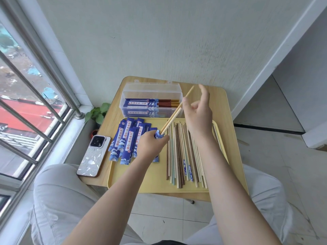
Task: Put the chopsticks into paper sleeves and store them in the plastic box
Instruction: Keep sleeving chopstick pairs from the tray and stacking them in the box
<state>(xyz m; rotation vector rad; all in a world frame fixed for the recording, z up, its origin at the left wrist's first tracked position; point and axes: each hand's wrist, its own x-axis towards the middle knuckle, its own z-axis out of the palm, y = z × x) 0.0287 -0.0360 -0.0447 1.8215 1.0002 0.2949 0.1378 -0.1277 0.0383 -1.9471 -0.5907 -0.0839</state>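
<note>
My left hand (150,145) grips a blue paper sleeve (158,134) over the yellow tray (141,181); only the sleeve's mouth shows above my fist. A pair of light wooden chopsticks (175,113) slants up to the right with its tips in that mouth. My right hand (198,112) pinches the pair near its upper part. Several empty blue sleeves (126,141) lie on the tray's left side, and several loose chopsticks (184,156) lie in a row on its right. The clear plastic box (152,101) stands behind the tray, lid open, holding sleeved pairs.
A small wooden table (223,110) carries the tray and box. A phone (94,156) lies face down on its left edge. A potted plant (98,113) sits by the windowsill on the left. A wall rises right behind the table. My knees are below.
</note>
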